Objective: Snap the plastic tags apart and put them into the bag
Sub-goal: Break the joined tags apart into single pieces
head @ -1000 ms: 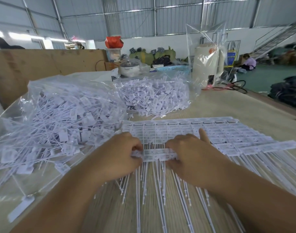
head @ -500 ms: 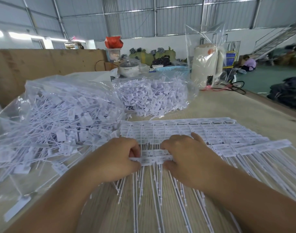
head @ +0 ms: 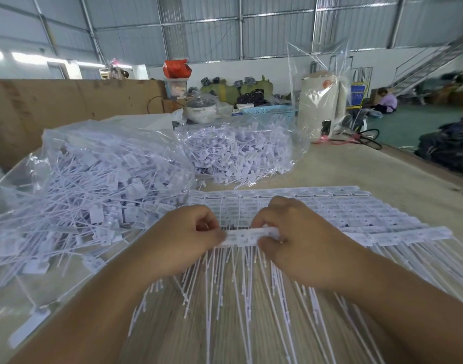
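A short white strip of joined plastic tags (head: 247, 236) sits between the two hands, just above the table (head: 356, 169) in the near middle, its thin tails hanging down and fanning toward the camera. The left hand (head: 181, 239) pinches the strip's left end with curled fingers and thumb; the right hand (head: 294, 232) pinches the right end in the same way, so both are clamped on the one strip with only a short bare stretch of it showing between them. Just behind the hands, and spreading off to the right, lies a stack of unbroken tag sheets (head: 330, 206), flat on the table, with their long tails running toward the near right edge. To the left lies a large clear bag (head: 93, 179), slumped on its side and full of loose single tags; a few tags lie on the plastic at its near edge. Behind it, farther back in the middle of the table, sits a second clear bag (head: 240, 151), also full of loose tags. Beyond that stand a white pot (head: 201, 109), a blue basket (head: 267, 110) and a tall cream cylinder (head: 319, 101) wrapped in clear film. A cardboard wall (head: 67, 101) borders the table on the left.
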Tool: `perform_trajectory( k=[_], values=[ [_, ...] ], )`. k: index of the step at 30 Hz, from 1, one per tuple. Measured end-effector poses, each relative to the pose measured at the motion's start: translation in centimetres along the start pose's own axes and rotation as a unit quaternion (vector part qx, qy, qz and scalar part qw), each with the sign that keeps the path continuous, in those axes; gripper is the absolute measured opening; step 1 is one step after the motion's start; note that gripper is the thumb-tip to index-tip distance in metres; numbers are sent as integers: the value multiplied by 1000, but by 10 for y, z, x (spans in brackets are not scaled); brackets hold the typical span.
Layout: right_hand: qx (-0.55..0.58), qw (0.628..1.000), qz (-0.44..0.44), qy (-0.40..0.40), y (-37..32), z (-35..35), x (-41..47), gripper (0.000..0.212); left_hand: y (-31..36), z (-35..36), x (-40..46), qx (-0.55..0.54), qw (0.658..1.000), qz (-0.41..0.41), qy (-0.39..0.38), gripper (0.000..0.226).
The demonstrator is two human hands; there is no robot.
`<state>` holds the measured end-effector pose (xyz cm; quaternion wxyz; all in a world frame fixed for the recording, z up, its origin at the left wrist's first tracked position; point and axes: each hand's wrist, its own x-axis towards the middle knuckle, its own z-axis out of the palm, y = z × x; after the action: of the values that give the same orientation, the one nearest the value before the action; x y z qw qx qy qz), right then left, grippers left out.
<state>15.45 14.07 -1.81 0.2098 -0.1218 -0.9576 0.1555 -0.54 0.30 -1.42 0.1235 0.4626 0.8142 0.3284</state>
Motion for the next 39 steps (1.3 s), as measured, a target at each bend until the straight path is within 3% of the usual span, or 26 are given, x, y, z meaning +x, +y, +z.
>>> perform_trajectory(
  k=[2, 7, 11, 20, 25, 34, 39],
  values=[
    [11, 1000, -1, 14, -2, -5, 1, 11, 1, -1, 0, -42, 999, -2, 5, 12],
    [17, 999, -22, 26, -5, -10, -2, 19, 5, -3, -1, -166, 986, 0, -8, 13],
    [18, 998, -54, -14, -7, -9, -4, 4, 9, -1, -2, -194, 980, 34, 1, 13],
    [21, 998, -55, -26, -7, -15, -5, 9, 16, 1, -6, -217, 971, 27, -100, 32],
    [55, 995, -43, -76, -10, -18, -7, 11, 17, 7, -6, -211, 973, 45, -81, 34],
    [-18, 999, -28, -8, -17, -15, -7, 28, 27, 16, -9, -269, 961, 60, 10, 46],
    [-41, 998, -23, 44, -19, -13, -6, 20, 32, 25, -7, -337, 938, 56, 66, 39]
  ],
)
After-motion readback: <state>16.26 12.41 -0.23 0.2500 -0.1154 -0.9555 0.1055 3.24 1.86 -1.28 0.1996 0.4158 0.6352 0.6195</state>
